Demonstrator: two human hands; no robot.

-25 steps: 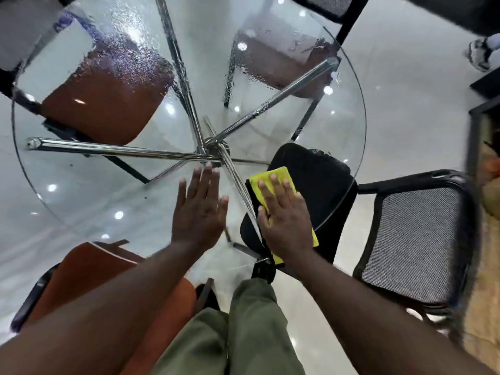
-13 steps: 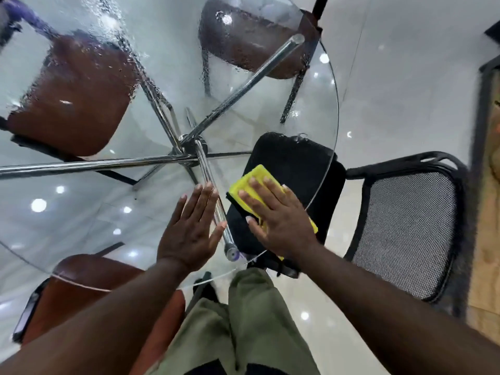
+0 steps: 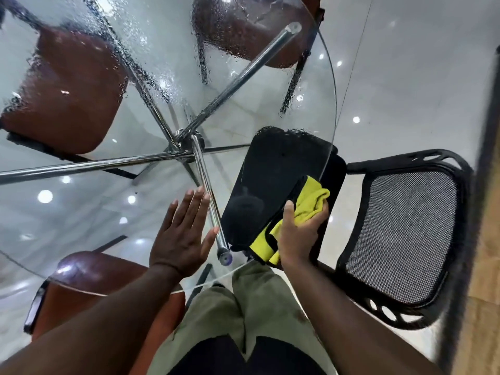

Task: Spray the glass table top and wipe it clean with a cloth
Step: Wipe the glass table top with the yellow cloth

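Observation:
The round glass table top fills the upper left of the head view, with spray droplets across its far half. My left hand lies flat on the glass near the front edge, fingers spread. My right hand is shut on a bunched yellow cloth with a black border, at the table's near right rim. No spray bottle is in view.
Chrome legs cross under the glass at a hub. Brown chairs show through the glass at left, back and front left. A black mesh chair stands close on the right, its seat partly under the glass. A dark wooden edge runs along the far right.
My right hand went from pressing the cloth flat on the glass to gripping it bunched, and moved right toward the rim. The left hand stayed flat. The camera shifted.

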